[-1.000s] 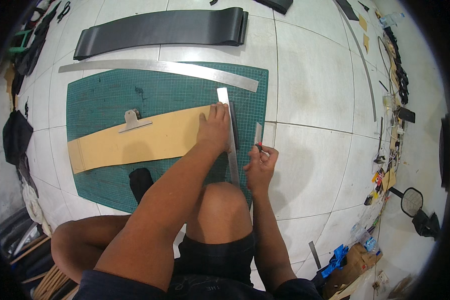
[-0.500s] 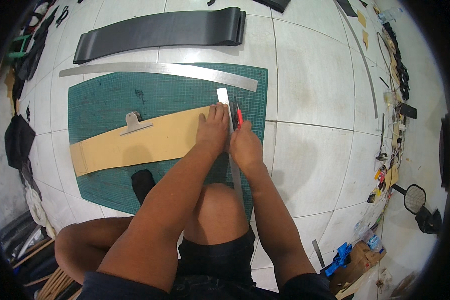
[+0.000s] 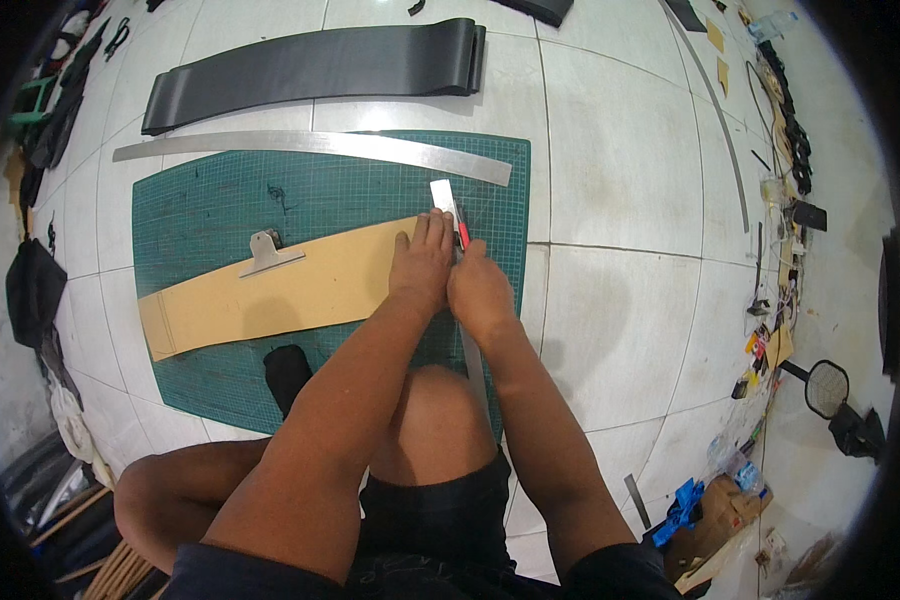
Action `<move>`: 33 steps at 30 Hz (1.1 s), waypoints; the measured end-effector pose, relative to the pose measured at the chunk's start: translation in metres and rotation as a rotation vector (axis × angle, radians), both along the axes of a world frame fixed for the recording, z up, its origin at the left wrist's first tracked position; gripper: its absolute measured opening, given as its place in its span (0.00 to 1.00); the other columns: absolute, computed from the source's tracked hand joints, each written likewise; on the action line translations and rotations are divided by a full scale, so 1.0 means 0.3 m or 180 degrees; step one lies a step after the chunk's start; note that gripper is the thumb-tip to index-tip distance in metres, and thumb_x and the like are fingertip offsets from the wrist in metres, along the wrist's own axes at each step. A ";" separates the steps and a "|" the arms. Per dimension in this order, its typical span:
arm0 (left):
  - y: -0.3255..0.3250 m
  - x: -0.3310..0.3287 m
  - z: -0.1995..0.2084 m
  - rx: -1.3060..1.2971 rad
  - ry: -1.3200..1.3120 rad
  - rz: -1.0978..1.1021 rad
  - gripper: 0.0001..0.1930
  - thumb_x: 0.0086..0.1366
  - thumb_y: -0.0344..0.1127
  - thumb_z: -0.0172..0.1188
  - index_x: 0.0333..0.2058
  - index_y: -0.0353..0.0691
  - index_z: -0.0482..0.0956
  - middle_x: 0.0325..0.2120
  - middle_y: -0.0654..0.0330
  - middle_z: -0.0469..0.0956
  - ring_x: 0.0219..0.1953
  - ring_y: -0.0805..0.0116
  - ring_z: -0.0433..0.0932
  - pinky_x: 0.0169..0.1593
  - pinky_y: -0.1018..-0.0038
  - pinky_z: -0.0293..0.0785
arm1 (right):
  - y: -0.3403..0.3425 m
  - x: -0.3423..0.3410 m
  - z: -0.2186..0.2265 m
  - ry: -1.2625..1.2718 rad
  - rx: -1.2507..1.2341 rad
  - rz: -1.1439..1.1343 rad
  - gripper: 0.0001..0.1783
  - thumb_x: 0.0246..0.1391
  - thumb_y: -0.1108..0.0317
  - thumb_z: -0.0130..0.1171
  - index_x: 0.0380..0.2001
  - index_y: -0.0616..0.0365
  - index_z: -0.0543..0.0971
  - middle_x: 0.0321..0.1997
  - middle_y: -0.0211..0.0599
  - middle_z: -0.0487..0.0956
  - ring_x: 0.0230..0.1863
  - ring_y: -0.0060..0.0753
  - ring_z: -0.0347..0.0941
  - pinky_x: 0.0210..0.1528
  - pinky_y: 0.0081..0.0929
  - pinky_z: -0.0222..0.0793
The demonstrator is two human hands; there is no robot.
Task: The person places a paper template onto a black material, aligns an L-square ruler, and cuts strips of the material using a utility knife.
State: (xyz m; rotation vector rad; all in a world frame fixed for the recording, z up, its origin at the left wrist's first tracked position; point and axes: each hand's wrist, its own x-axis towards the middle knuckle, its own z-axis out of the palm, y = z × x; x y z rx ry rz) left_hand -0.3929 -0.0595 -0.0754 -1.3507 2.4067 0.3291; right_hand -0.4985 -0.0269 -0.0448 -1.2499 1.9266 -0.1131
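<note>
My left hand (image 3: pixel 422 258) lies flat with fingers stretched out, pressing on the right end of a tan cardboard template (image 3: pixel 320 275) and a steel ruler (image 3: pixel 442 197) that runs toward my knee. Close beside it, my right hand (image 3: pixel 482 290) is closed around a red cutter knife (image 3: pixel 463 235), its tip pointing away from me along the ruler's right edge. A metal bulldog clip (image 3: pixel 266 252) grips the template's far edge. Underneath lies a green cutting mat (image 3: pixel 360 185). What is beneath the template is hidden.
A second, longer steel ruler (image 3: pixel 310 143) crosses the mat's far edge. Beyond it sits a folded black sheet strip (image 3: pixel 310 75) on the white tiles. My bent knee (image 3: pixel 435 420) rests over the mat's near side. Assorted tools line the right wall, near a racket-shaped mesh (image 3: pixel 827 388).
My right hand and the cutter knife have shifted left, closer to the ruler and my left hand. The left hand keeps its flat hold, and the view has shifted slightly.
</note>
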 end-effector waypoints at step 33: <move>0.001 0.023 -0.056 -0.0119 0.0017 0.0133 0.57 0.52 0.51 0.72 0.72 0.35 0.48 0.71 0.50 0.53 0.73 0.55 0.53 0.68 0.54 0.62 | 0.000 0.017 0.045 0.0117 0.0010 0.0024 0.15 0.64 0.65 0.46 0.47 0.65 0.63 0.38 0.65 0.82 0.42 0.68 0.80 0.47 0.58 0.74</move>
